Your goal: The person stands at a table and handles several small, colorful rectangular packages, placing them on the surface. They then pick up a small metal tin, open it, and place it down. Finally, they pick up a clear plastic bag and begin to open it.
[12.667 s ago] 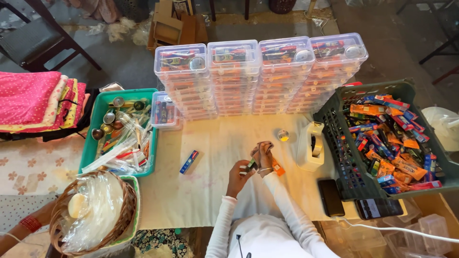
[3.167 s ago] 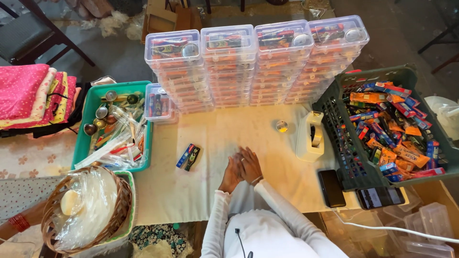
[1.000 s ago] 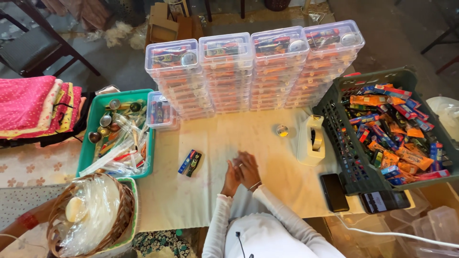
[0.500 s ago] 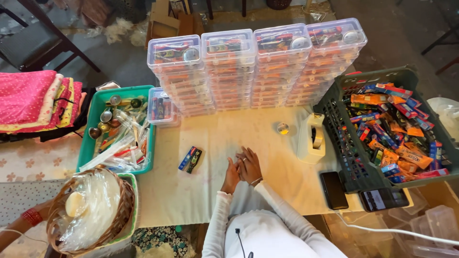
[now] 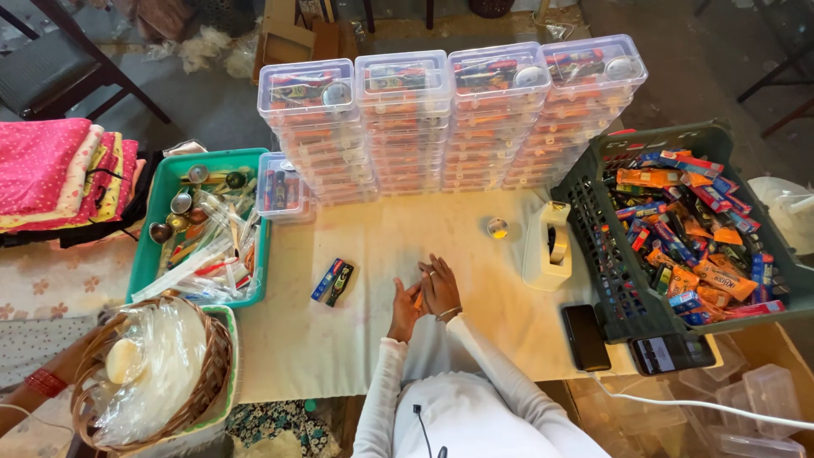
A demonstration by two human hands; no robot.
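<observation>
Four stacks of clear lidded boxes (image 5: 449,119) across the cloth-covered table's (image 5: 373,339) far edge. Dark crate (image 5: 593,203) of bright packets at right; green tray (image 5: 161,212) of tubes and small jars at left. Bare cloth between. Left hand (image 5: 405,307) and right hand (image 5: 441,287) pressed together mid-table around something orange; grip unclear. Two small packets (image 5: 332,282) lying just left.

Your left hand (image 5: 405,307) and right hand (image 5: 441,288) no longer hold the orange packet above the table (image 5: 373,356); they now rest pressed together near its front edge. A second small packet now lies beside the blue packet (image 5: 326,279).
</observation>
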